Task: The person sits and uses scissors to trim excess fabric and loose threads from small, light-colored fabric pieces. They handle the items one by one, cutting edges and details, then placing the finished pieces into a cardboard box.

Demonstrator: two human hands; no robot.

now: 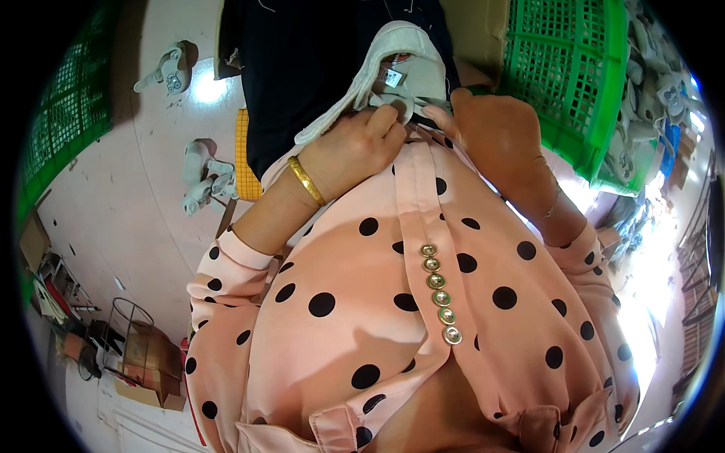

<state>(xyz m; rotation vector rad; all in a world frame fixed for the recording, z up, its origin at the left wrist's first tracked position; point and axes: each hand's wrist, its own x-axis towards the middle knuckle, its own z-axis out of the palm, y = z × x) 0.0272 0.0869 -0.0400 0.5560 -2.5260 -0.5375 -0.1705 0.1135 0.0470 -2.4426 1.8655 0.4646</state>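
Just beyond your left hand (368, 142), above its curled fingers, lies the white cloth (403, 45), its near edge pinched in that hand and its curved band arching over your dark trousers (302, 68). Inside the band, ahead of your fingertips, sits a small label (391, 78). Your right hand (496, 130), just beside, is closed around a tool (433, 101) with a grey tip pointing at the cloth; your fingers hide most of it, so you cannot tell its full shape. Behind your left hand, a gold bracelet (306, 181) rings the wrist. Left of that wrist stands a yellow block (245, 155); farther left, pale pieces (198, 162) lie on the floor (128, 204). Beyond your right hand rises a green basket (563, 57).
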